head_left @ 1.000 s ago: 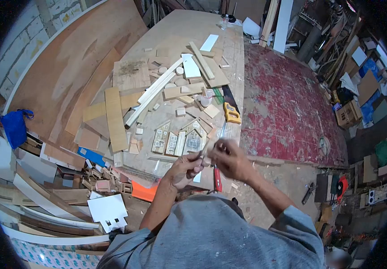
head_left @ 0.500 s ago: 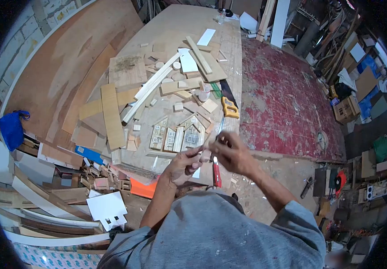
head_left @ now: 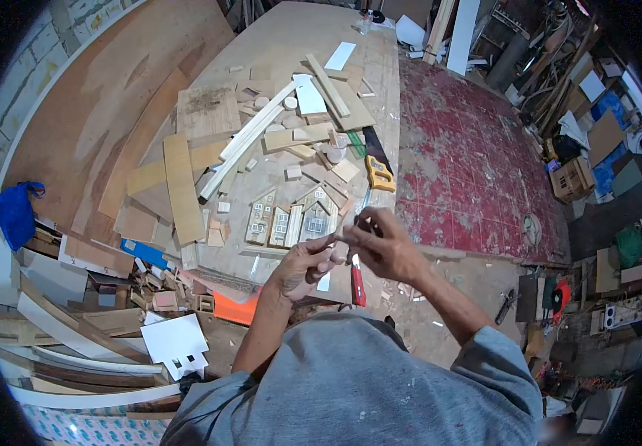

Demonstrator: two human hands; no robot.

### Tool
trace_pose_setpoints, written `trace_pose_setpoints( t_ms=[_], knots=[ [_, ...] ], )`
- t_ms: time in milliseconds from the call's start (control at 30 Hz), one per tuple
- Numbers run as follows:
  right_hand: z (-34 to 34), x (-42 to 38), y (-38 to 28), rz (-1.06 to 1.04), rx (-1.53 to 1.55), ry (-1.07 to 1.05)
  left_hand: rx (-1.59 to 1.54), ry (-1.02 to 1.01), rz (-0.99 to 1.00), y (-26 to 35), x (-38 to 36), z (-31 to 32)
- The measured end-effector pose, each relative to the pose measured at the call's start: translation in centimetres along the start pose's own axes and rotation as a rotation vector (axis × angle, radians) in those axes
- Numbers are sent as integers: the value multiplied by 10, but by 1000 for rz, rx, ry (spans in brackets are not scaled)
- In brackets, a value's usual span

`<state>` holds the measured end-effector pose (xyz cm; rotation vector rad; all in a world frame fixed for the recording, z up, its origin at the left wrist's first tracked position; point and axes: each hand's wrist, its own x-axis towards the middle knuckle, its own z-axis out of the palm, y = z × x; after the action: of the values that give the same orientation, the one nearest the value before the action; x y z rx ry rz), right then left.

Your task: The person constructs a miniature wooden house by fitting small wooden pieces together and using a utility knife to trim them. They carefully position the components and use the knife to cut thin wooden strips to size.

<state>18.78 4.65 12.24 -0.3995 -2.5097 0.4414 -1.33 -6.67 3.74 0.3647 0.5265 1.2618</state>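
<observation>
My left hand (head_left: 304, 269) is closed in a pinch at the table's front edge, around a small pale piece (head_left: 346, 227) that looks like wood. Against it, the fingers of my right hand (head_left: 385, 245) are also pinched together; what lies between them is mostly hidden. Just below the hands is a red-handled cutter (head_left: 357, 284). Beyond my left hand, small wooden house fronts (head_left: 292, 223) with windows and gabled tops lie side by side on the table.
A yellow-handled saw (head_left: 379, 175) lies by the right edge of the wooden table (head_left: 291, 30). Long strips (head_left: 250, 141), boards (head_left: 184, 189) and small offcuts cover its middle. Scrap wood (head_left: 165, 286) is piled at the left; red tiled flooring (head_left: 462, 163) lies right.
My right hand has shifted slightly, its fingers turning closer over the piece. My left hand stays nearly in place. The whole view has moved a little.
</observation>
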Motion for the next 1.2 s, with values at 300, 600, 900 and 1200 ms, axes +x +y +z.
trace_pose_setpoints(
  t_ms=[300, 600, 900, 1200],
  knots=[
    [8, -8, 30, 128, 6, -33, 83, 110, 43, 3, 6, -2],
    [43, -36, 43, 343, 613, 353, 471, 278, 210, 4, 9, 11],
    [51, -34, 40, 213, 447, 323, 442, 268, 174, 9, 1, 32],
    [25, -19, 8, -14, 78, 156, 173, 156, 61, 18, -10, 29]
  ],
)
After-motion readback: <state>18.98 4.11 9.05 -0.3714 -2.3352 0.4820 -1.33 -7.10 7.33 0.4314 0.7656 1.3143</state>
